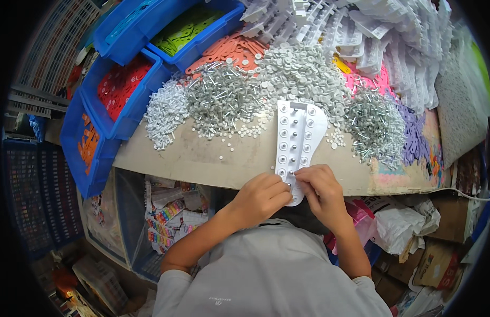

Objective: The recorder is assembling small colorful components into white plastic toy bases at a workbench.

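A white plastic base (317,127), apparently for a toy xylophone, lies lengthwise at the table's front edge, its wider end away from me. Round white washers sit in rows along both sides, and metal pins stand along its middle channel. My left hand (262,196) is closed at the base's near left edge, its curled fingertips against it. My right hand (323,193) pinches over the near right part, thumb and forefinger close to a pin; whatever is between them is too small to make out. Both hands partly cover the base's near end.
Beyond the base lie heaps of white washers (303,71), metal pins (218,98) and more pins (374,127) at right. Blue bins (134,113) of coloured pieces stand left. White plastic bases (398,42) are piled at the back right. A bin below holds rainbow-barred toys (168,211).
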`<state>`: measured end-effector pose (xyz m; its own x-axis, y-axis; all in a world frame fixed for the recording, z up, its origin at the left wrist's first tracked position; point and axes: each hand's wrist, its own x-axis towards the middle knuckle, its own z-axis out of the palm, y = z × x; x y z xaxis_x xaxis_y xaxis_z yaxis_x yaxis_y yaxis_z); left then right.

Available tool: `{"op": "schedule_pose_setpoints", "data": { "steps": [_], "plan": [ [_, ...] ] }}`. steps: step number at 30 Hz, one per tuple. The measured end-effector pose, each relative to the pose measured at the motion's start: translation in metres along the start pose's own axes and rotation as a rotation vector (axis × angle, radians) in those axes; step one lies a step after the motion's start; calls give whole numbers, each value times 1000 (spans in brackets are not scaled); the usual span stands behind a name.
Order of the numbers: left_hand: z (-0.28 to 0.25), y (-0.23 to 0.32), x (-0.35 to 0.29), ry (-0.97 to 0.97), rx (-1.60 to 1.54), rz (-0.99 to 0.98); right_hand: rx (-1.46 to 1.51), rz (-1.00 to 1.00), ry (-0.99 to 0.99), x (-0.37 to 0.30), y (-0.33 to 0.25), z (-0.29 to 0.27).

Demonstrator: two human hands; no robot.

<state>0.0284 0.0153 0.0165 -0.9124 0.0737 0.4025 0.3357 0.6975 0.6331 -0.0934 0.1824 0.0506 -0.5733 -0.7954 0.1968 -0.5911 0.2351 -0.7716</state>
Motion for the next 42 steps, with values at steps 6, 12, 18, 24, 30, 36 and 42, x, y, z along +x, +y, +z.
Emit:
{"op": "schedule_pose_setpoints", "data": {
  "steps": [6,12,18,24,30,36,42],
  "plan": [
    [0,9,-15,82,85,15,-212,146,255,8,27,-16],
    [-6,-4,-5,215,123,-56,-387,250,265,16,61,-23],
    [-36,-88,67,360,338,-174,-417,232,249,19,64,-18],
    [-32,-131,104,194,484,-119,-375,236,248,19,64,-18],
    [-26,-135,106,142,518,-112,-353,276,242,24,65,-22],
    [-25,-136,106,149,496,-97,-128,191,342,63,46,-21],
    [-34,-127,103,219,364,-187,-14,198,257,98,57,-8]
  ]
}}
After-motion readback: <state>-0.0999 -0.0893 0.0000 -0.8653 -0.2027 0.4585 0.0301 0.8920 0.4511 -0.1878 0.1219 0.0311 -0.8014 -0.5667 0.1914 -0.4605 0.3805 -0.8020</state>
